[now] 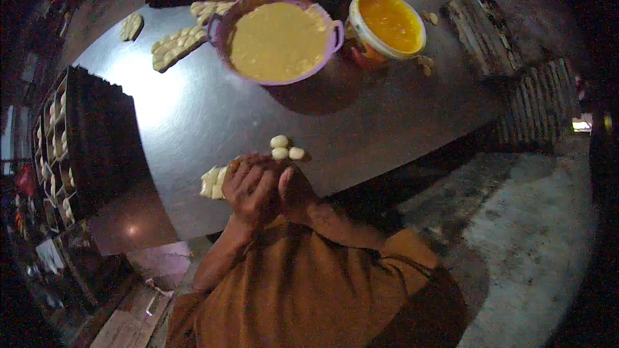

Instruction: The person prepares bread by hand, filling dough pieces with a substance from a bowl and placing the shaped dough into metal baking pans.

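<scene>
My left hand (249,183) and my right hand (293,190) are pressed together over the near edge of the metal table (361,135). Fingers on both are curled in, and whatever lies between them is hidden. Just beyond the right hand sit three small, pale dough balls (280,153), close together. Against the left hand's outer side lies a cluster of pale dough pieces (213,182), partly covered by that hand.
Farther off stands a purple two-handled basin (340,35) of yellowish, thick mixture. Right of it is a white bucket (356,16) with bright orange-yellow contents. Dough rows (178,47) lie left of the basin. A dark rack (106,135) borders the table's left side. Someone stands across the table.
</scene>
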Available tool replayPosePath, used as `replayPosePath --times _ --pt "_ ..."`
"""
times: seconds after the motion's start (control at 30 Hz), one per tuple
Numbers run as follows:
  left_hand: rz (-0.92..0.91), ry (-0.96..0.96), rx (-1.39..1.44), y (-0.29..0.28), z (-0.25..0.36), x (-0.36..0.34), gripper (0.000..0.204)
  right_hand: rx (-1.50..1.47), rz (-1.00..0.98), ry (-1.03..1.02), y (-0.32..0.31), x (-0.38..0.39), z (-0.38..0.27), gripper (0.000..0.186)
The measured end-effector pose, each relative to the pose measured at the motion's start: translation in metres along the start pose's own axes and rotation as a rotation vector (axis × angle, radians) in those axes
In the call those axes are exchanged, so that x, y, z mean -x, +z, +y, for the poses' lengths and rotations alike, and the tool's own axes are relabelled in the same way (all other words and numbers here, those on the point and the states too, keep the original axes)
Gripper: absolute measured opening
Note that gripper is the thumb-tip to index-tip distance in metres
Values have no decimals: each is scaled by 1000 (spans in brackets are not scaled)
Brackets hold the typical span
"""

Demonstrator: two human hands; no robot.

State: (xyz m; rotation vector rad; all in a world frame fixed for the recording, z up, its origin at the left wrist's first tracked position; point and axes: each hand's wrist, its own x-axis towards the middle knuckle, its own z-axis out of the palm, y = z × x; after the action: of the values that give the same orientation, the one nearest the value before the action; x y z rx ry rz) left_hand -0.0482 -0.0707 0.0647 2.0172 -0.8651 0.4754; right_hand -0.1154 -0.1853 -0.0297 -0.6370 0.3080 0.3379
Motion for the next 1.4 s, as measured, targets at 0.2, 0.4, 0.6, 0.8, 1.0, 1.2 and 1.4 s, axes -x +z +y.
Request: replayPosePath --times 0.2,0.4,0.6,0.8,1.0,1.2,1.4 --pt "-165 -94 403 67 6 24 44 -53 165 79 -86 36 -13 34" --pt "-276 -571 883 124 24 -8 56 313 275 -206 -169 56 -140 39" --pt "-238 -945 665 87 -18 10 21 1496 255 -393 -87 29 -421 31" --pt "-19 -1046 438 55 -49 40 19 2153 95 -101 -163 -37 -515 28" --pt "80 -1151 307 46 -35 38 20 2389 -204 -12 -157 -61 -513 20" --pt "131 -1238 457 61 -24 28 19 2480 -261 159 -166 -69 -515 20" --pt "118 -1223 402 61 -14 11 18 2177 -417 494 -106 -72 -528 25"
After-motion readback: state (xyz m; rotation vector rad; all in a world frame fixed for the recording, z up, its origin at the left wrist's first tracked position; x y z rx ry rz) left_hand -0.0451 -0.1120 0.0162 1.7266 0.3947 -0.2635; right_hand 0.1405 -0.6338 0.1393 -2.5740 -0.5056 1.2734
